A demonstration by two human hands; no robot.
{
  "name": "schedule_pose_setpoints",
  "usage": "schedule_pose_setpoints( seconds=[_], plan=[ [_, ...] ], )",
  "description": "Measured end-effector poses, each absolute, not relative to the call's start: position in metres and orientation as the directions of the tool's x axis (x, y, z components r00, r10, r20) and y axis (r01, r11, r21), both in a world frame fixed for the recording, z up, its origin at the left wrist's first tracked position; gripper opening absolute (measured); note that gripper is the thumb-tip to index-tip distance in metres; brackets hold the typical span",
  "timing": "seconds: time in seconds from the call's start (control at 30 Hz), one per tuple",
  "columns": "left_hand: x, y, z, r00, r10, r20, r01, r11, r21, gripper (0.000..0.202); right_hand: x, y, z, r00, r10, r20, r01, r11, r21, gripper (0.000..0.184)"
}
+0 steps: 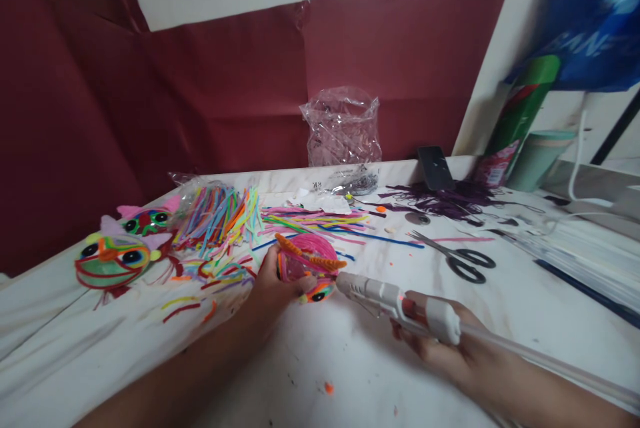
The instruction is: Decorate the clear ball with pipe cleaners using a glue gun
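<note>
- Two toy faces (111,267) are set at the far left of the table (295,368), one partly hidden behind the other.
- Beside them, a bundle of coloured pipe cleaners (213,218) is laid partly in a clear bag; cut scraps (183,311) are strewn in front.
- A toy (307,251) with a pink top and orange strips is held in the left hand (274,281), fingers closed around its near left side, at the middle of the table.
- A glue gun (375,293) is pointed leftward at the toy; whether it is touched by the nozzle cannot be told.
- The gun's handle is gripped in the right hand (443,341), fingers wrapped around it.
- Scissors (463,260) are left spread open behind that hand.
- Purple yarn (453,203) is heaped farther back, with a phone (435,168) propped upright behind it.
- A green cup (543,160) is stood at the right.
</note>
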State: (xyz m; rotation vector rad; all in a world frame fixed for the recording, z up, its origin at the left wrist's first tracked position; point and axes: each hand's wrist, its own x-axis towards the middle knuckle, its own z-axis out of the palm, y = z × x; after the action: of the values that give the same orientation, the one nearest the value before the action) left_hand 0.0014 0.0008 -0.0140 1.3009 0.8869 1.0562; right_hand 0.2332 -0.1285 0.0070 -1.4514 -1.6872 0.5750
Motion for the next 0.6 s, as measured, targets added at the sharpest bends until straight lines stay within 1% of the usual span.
schedule_pose_setpoints(
  seconds=[0.33, 0.6],
  plan=[
    [0.0029, -0.0011, -0.0096, 0.285, 0.957, 0.051, -0.077, -0.03, 0.997, 0.061, 0.2332, -0.1279, 0.01, -0.017, 0.956, 0.294, 0.591, 0.247, -0.768, 0.013],
    [0.0026, -0.0024, -0.0098, 0.293, 0.955, 0.048, -0.123, -0.012, 0.992, 0.064, 0.2335, -0.1264, 0.0088, -0.003, 0.955, 0.296, 0.604, 0.237, -0.761, 0.014]
  ],
)
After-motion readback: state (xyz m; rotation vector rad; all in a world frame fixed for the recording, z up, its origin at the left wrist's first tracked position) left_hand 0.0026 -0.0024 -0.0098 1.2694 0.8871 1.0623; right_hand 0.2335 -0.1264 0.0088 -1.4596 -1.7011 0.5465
